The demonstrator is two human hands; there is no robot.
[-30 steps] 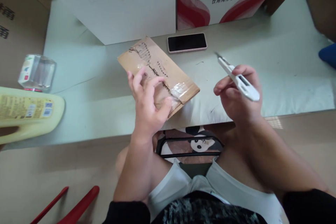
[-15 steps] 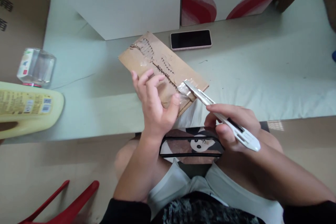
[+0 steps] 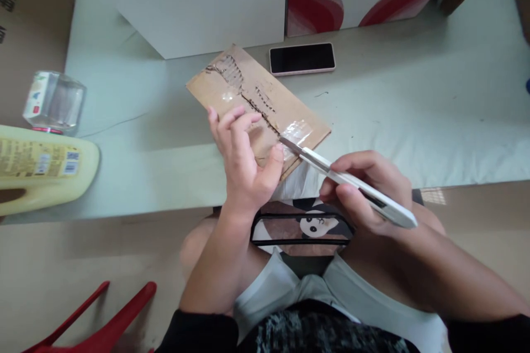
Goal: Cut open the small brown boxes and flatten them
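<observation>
A flat brown cardboard box (image 3: 290, 96) lies aslant on the cloth-covered table, its top torn in a ragged line with clear tape (image 3: 298, 131) near the right end. My left hand (image 3: 248, 157) presses on the box's near side, fingers spread and curved over the top, the thumb by the tape. In my right hand (image 3: 368, 187) is a white utility knife (image 3: 348, 179), gripped along its handle. Its blade is out, and the tip meets the box at the end of the torn line, beside my left thumb.
Behind the box lie a phone (image 3: 302, 58), a large white box (image 3: 215, 5) and a red-and-white carton (image 3: 356, 0). To the left are a clear bottle (image 3: 58, 100) and a yellow bottle (image 3: 45, 168). A panda-print bag (image 3: 304, 226) is under the table edge, and red legs (image 3: 124, 314) stand on the floor.
The knife tip has moved left and slightly down, from on top of the tape to the end of the torn line. My left hand and the box stay in place.
</observation>
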